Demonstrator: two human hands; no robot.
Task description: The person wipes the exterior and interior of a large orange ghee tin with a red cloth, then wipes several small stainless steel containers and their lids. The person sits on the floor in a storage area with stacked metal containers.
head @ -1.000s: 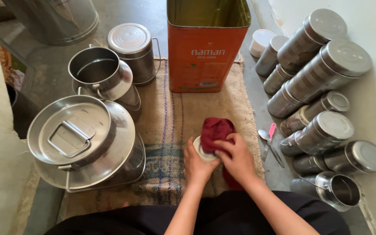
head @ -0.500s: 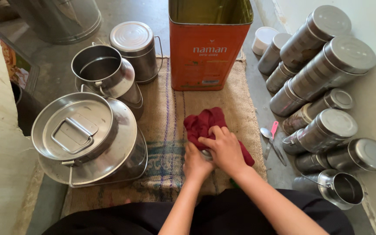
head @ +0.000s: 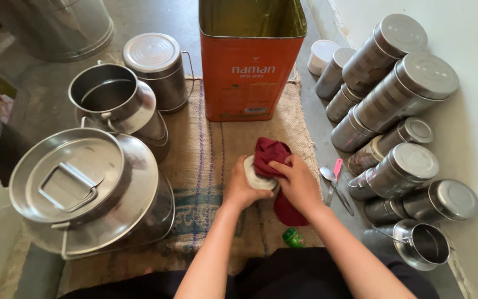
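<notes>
My left hand (head: 243, 191) is closed around a small round white container (head: 256, 176); I hold it from the left side and from below, and only its pale top shows between my fingers. My right hand (head: 299, 185) presses a dark red cloth (head: 275, 160) on the top and the right side of this container, with the fingers bent over the cloth. The rest of the cloth hangs down under my right palm, to the burlap mat (head: 206, 138). So the container sits between my two hands, over the middle of the mat, a little toward its right edge.

Just below my right wrist a small green cap (head: 292, 237) lies on the mat, near its front edge. Just past the right edge of the mat a steel spoon (head: 333, 185) and a pink-handled tool (head: 336, 169) lie on the floor. At the far edge stands an open orange tin (head: 247, 72). On the left edge stand big steel cans with lids (head: 84, 188). Many steel canisters (head: 399, 105) lie stacked along the wall on the right.
</notes>
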